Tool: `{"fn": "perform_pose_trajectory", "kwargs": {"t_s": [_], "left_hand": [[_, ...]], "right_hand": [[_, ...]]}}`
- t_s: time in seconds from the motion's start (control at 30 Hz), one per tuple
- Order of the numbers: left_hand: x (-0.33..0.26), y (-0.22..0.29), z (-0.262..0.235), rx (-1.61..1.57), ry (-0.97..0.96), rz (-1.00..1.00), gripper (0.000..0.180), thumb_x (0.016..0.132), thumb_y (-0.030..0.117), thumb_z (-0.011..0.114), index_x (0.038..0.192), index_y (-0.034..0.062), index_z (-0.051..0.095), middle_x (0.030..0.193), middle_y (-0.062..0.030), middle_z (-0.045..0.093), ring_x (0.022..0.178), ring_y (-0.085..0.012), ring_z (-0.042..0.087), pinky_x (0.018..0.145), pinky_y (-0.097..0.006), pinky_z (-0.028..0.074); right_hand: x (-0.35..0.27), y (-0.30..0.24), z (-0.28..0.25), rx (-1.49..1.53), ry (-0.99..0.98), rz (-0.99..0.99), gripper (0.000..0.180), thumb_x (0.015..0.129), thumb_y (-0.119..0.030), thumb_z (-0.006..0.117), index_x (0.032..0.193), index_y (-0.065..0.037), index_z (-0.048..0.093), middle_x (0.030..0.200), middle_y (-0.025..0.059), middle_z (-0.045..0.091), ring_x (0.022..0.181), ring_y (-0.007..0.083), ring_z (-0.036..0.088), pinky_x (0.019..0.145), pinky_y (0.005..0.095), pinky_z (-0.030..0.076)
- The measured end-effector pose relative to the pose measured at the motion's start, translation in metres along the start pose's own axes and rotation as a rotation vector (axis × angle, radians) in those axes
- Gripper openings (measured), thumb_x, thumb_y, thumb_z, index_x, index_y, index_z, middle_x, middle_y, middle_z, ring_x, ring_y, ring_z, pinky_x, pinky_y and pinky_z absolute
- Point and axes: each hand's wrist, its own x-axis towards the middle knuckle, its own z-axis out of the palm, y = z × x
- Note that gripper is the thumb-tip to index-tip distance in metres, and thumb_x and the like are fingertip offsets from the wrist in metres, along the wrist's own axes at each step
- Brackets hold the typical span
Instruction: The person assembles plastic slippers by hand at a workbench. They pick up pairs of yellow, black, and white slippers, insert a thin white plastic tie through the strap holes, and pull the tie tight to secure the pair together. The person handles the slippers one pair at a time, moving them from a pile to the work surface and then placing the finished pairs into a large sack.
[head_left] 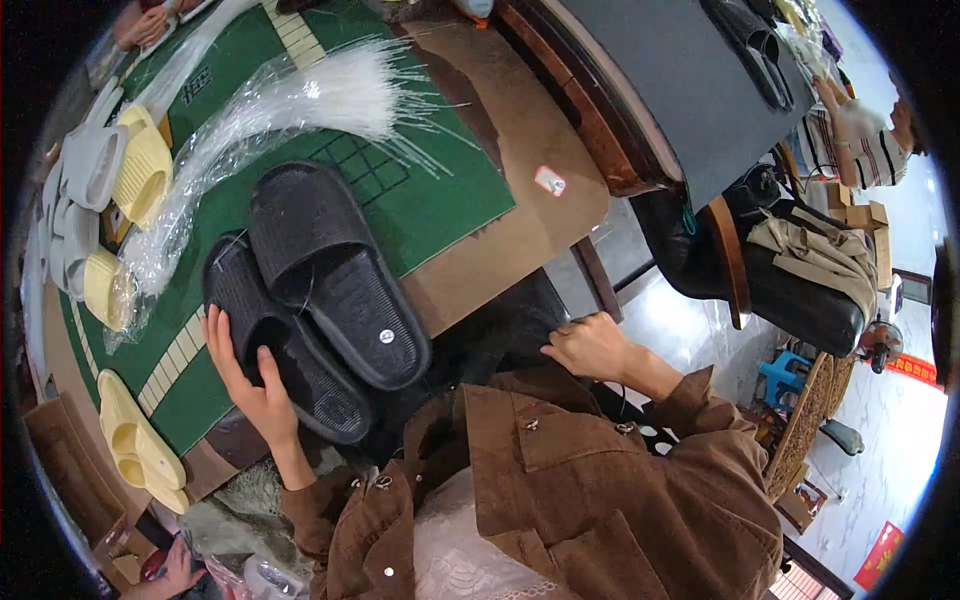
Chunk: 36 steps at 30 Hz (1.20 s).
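Observation:
Two black slide sandals lie overlapping on the green mat (440,205): the upper sandal (335,270) rests across the lower sandal (290,350). My left hand (248,375) lies flat on the lower sandal, fingers spread, pressing on its strap side. My right hand (592,347) is off the table at its edge, fingers curled around something dark that I cannot make out. A bundle of clear plastic ties (330,95) fans out on the mat beyond the sandals.
Yellow sandals (140,445) and grey and yellow sandals (110,170) line the left edge. A small white-and-red tag (549,181) lies on the brown table. A dark table and black chair (790,290) stand to the right; another person (865,135) sits beyond.

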Motion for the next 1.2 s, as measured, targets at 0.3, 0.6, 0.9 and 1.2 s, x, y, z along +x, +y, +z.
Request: {"fn": "perform_pose_trajectory", "kwargs": {"t_s": [0.3, 0.6, 0.9, 1.2], "left_hand": [[-0.004, -0.004, -0.003, -0.059, 0.002, 0.044, 0.052, 0.091, 0.011, 0.052, 0.142, 0.0029, 0.042, 0.151, -0.0144, 0.037, 0.143, -0.0315, 0.027, 0.117, -0.045, 0.017], [-0.001, 0.002, 0.004, -0.105, 0.022, 0.110, 0.051, 0.092, 0.007, 0.051, 0.142, 0.0044, 0.043, 0.149, -0.0117, 0.040, 0.143, -0.0291, 0.027, 0.117, -0.042, 0.018], [-0.006, -0.003, -0.008, -0.116, 0.051, 0.095, 0.053, 0.087, -0.001, 0.053, 0.139, 0.0076, 0.046, 0.148, -0.0114, 0.041, 0.143, -0.0321, 0.026, 0.117, -0.042, 0.020], [-0.009, 0.009, -0.023, 0.251, -0.006, 0.013, 0.052, 0.098, 0.027, 0.050, 0.145, 0.0097, 0.039, 0.152, -0.0123, 0.032, 0.144, -0.0364, 0.019, 0.117, -0.053, 0.013]], "right_hand": [[-0.028, 0.003, 0.026, 0.045, 0.014, 0.089, 0.039, 0.095, -0.036, 0.052, 0.072, -0.007, 0.067, 0.068, 0.0136, 0.067, 0.062, 0.0332, 0.067, 0.055, 0.0459, 0.054], [-0.052, 0.001, 0.020, 0.193, -0.177, 0.220, 0.044, 0.097, -0.038, 0.047, 0.084, -0.002, 0.068, 0.082, 0.0226, 0.067, 0.083, 0.0423, 0.065, 0.074, 0.0509, 0.053], [-0.030, -0.019, -0.042, 0.466, 0.058, -0.093, 0.025, 0.094, -0.024, 0.056, 0.101, -0.002, 0.064, 0.092, 0.0188, 0.067, 0.087, 0.0378, 0.065, 0.076, 0.0438, 0.051], [0.051, 0.041, -0.234, 0.015, 1.146, 0.033, 0.014, 0.089, -0.008, 0.059, 0.099, -0.001, 0.065, 0.095, 0.0163, 0.066, 0.086, 0.0329, 0.065, 0.077, 0.0380, 0.051]]}}
